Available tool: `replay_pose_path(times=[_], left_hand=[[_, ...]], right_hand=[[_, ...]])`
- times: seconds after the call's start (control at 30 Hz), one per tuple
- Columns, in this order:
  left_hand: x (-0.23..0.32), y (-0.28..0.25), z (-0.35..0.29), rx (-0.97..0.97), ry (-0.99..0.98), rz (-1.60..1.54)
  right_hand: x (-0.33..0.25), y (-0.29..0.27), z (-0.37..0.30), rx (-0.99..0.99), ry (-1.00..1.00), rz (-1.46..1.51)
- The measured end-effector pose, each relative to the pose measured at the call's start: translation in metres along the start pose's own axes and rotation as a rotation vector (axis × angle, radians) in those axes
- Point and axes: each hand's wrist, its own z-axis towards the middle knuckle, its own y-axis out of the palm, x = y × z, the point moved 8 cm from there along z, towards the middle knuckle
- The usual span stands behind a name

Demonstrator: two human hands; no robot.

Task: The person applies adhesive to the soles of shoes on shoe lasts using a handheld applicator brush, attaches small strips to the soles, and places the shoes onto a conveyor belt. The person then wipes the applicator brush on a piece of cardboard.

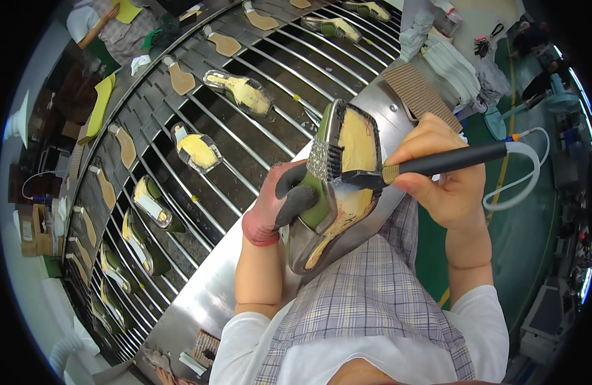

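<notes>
In my gloved left hand (277, 200) is a green shoe upper (317, 208) pulled over a shoe last, its underside turned up. A silvery, glittery strap crosses the upper. The underside shows a pale yellow panel (358, 142) inside dark gathered edges. My bare right hand (445, 176) grips the black handle of a glue brush (453, 159), and a clear hose runs from the handle's end. Its dark bristles (363, 179) touch the underside near the middle of the shoe. Both hands are closed around what they hold.
A curved conveyor of metal rods (228, 157) carries several lasted shoes (198, 149) and tan insoles (179, 77). Between it and me runs a metal ledge (209, 282). Corrugated cardboard (423, 96) and white cloths (451, 61) lie at the right. Across the conveyor, another person's hand holds a yellow sheet (125, 11).
</notes>
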Motion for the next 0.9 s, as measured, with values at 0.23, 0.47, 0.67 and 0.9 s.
replay_pose_path(times=[0.23,0.47,0.67,0.9], left_hand=[[-0.007,-0.002,0.000,0.000,-0.023,-0.087],[-0.006,-0.004,0.001,-0.021,-0.028,-0.060],[-0.005,-0.003,-0.002,0.047,-0.039,-0.142],[-0.001,-0.001,-0.001,0.038,-0.018,-0.173]], right_hand=[[-0.015,-0.004,-0.002,0.133,-0.189,-0.160],[-0.004,0.002,0.000,0.083,-0.104,-0.121],[-0.005,0.005,0.001,-0.030,-0.087,-0.030],[0.002,0.004,0.003,0.037,-0.032,-0.031]])
